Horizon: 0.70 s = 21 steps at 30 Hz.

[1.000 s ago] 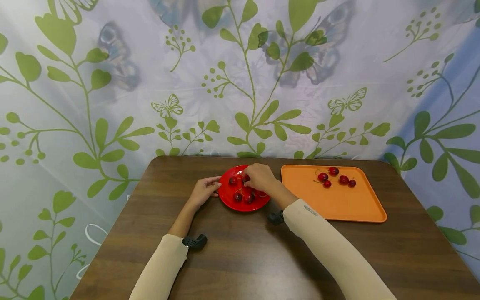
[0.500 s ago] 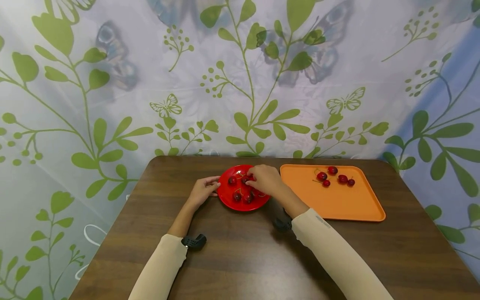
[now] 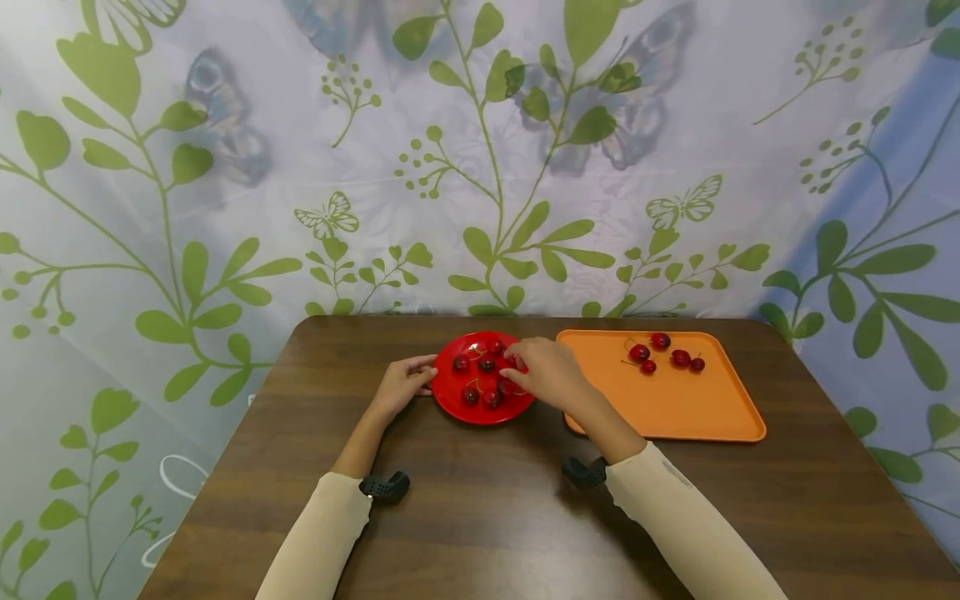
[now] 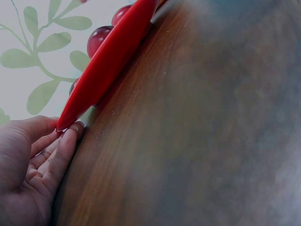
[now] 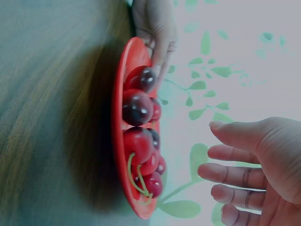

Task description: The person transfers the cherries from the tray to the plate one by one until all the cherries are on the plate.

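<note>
A round red plate [image 3: 448, 387] holds several dark red cherries [image 3: 470, 395], some with green stems [image 5: 132, 178]. At the plate's left rim my left hand [image 3: 401, 385] pinches the edge, thumb on top and fingers underneath. The left wrist view shows this grip from the side, with the plate [image 4: 106, 66] slightly raised at that edge. My right hand [image 3: 551, 372] hovers over the plate's right side. In the right wrist view its fingers [image 5: 235, 175] are extended and apart, with nothing held between them and a gap to the cherries.
To the right lies an orange tray [image 3: 660, 408] with several cherries [image 3: 680, 358] near its back edge. Both stand on a brown wooden table [image 3: 480, 517]. A leaf-patterned cloth [image 3: 420, 208] hangs directly behind the table's back edge.
My right hand has drawn back to the right from the cherries at the plate's back, uncovering them, and its fingers have parted. The left hand keeps its hold on the rim.
</note>
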{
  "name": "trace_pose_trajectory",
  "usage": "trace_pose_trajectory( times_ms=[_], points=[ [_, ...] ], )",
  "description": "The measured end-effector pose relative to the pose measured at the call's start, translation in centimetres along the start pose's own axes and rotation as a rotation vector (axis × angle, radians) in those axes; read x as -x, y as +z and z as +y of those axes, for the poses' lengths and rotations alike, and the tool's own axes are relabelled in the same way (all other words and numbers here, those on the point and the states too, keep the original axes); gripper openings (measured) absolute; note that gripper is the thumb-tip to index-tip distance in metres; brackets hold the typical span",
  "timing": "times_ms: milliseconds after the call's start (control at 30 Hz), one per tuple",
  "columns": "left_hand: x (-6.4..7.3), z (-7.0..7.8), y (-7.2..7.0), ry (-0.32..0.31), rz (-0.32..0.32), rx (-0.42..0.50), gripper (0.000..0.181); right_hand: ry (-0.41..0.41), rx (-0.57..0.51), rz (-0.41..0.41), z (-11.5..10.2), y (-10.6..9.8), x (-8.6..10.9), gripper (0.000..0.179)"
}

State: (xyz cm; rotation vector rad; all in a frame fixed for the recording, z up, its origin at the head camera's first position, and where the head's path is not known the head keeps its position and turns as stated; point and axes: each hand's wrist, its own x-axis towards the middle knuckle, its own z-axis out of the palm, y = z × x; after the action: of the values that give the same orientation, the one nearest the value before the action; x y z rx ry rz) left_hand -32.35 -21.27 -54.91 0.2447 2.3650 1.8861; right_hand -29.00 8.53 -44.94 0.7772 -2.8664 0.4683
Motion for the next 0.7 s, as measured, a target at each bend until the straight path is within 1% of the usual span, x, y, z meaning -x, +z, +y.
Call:
trace_pose_trajectory(
  times_ms=[200,333,533,700],
  points=[
    [-0.2,-0.3,-0.1,-0.009,0.004,0.007,0.038,0.011,-0.023,0.021,-0.2,-1.2,1.3,0.028],
    [-0.2,-0.2,0.0,-0.008,0.000,0.008,0.039,0.003,-0.021,0.024,-0.1,-1.7,2.1,0.031],
    [-0.1,0.1,0.1,-0.009,-0.008,0.007,0.038,0.017,-0.016,0.047,0.7,-1.8,3.5,0.030],
    [0.0,0.0,0.0,-0.015,-0.002,0.013,0.037,0.000,-0.028,0.067,1.4,-2.0,4.8,0.025]
  ],
)
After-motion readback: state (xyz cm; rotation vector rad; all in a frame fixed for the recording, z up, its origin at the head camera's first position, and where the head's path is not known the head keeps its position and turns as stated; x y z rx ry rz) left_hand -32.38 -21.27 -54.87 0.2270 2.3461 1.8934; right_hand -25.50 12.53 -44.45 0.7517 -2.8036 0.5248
